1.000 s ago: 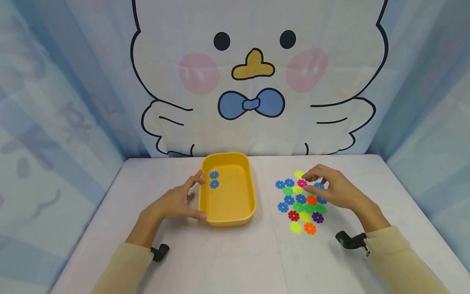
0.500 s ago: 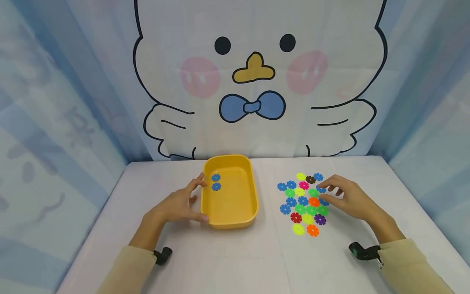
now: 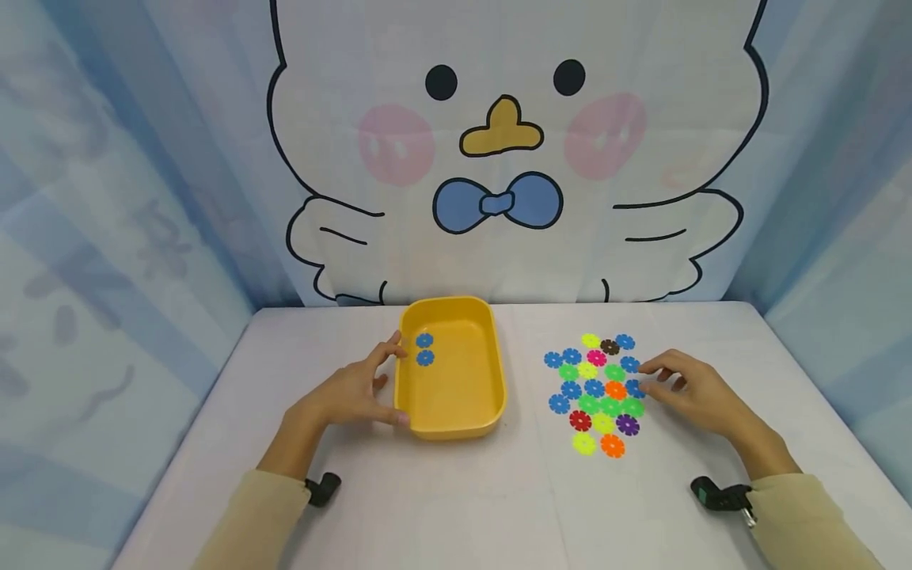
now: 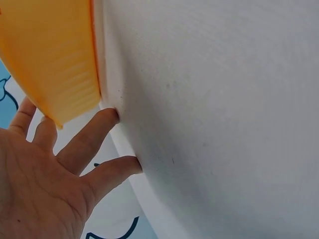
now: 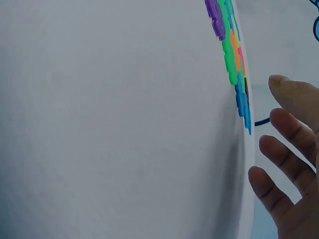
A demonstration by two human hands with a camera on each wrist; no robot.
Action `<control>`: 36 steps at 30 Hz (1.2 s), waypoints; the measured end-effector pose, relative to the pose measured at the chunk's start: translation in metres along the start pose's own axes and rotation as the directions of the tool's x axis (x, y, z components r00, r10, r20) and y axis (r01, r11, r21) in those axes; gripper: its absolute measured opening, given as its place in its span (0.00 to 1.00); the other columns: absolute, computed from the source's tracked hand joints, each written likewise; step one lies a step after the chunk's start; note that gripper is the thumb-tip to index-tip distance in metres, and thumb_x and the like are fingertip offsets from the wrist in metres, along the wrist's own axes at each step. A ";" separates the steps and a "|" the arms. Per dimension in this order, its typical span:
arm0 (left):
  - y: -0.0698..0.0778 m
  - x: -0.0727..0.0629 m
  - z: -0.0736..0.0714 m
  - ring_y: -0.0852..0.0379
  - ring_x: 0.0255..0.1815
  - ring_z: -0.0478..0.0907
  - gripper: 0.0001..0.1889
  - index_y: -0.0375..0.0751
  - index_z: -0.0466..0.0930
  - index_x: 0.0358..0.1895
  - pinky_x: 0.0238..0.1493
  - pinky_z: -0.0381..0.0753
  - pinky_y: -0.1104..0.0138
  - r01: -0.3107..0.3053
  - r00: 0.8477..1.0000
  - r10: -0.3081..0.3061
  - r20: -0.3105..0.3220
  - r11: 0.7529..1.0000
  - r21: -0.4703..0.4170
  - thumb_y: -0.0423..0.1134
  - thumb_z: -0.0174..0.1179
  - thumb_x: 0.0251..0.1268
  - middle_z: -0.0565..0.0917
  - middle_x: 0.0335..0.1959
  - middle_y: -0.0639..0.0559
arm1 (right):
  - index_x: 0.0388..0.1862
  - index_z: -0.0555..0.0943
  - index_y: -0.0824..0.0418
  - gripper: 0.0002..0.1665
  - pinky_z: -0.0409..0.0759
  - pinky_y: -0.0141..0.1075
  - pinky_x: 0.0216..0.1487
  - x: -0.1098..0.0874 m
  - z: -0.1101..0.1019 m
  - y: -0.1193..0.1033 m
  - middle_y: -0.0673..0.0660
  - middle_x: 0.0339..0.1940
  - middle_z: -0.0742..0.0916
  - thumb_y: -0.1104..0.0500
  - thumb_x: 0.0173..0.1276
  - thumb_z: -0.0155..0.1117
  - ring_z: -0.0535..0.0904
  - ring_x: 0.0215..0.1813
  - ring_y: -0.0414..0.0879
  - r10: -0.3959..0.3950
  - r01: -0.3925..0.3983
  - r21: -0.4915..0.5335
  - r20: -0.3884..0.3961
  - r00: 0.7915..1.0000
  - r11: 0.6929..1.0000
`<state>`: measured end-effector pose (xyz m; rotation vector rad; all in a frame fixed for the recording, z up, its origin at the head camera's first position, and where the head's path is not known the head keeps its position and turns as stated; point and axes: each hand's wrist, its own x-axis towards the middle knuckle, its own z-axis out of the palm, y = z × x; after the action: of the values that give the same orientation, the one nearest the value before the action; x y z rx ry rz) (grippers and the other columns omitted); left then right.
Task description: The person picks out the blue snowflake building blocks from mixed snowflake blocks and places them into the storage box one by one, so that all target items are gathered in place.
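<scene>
My left hand (image 3: 351,393) touches the left side of a yellow tray (image 3: 456,431), its thumb by the near corner and a finger at the rim farther back. In the left wrist view, those fingers (image 4: 88,142) spread out beside the tray's outer wall (image 4: 55,64). Two blue notched discs (image 3: 424,340) lie inside the tray toward the left. My right hand (image 3: 705,394) is held at the right edge of a group of colourful notched discs, fingertips right by the blue discs (image 3: 630,364) there. Its fingers (image 5: 286,162) are loosely bent around nothing in the right wrist view.
Several flat discs in green (image 3: 610,407), orange (image 3: 612,446), red (image 3: 580,420), purple (image 3: 628,425), yellow and brown (image 3: 609,347) lie on the white tabletop (image 3: 456,507) right of the tray. A printed curtain (image 3: 499,261) stands behind the table's far edge.
My right hand has drawn back from over the far discs to the right edge of the group, uncovering the brown disc. The left hand stays at the tray; the head view shifts slightly.
</scene>
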<state>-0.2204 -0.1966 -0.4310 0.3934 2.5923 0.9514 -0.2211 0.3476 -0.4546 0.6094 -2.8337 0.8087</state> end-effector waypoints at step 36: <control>-0.002 0.001 0.000 0.44 0.72 0.74 0.59 0.61 0.57 0.75 0.73 0.71 0.53 0.010 1.000 -0.010 0.005 1.000 -0.004 0.65 0.82 0.37 0.39 0.84 0.71 | 0.52 0.87 0.58 0.16 0.80 0.53 0.53 0.011 0.006 0.010 0.55 0.47 0.85 0.53 0.70 0.72 0.77 0.49 0.52 0.067 -0.062 -0.035 0.171 0.983 0.997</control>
<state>-0.2217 -0.1978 -0.4322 0.3812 2.5852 0.9517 -0.2353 0.3487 -0.4622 0.6138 -3.0305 0.7569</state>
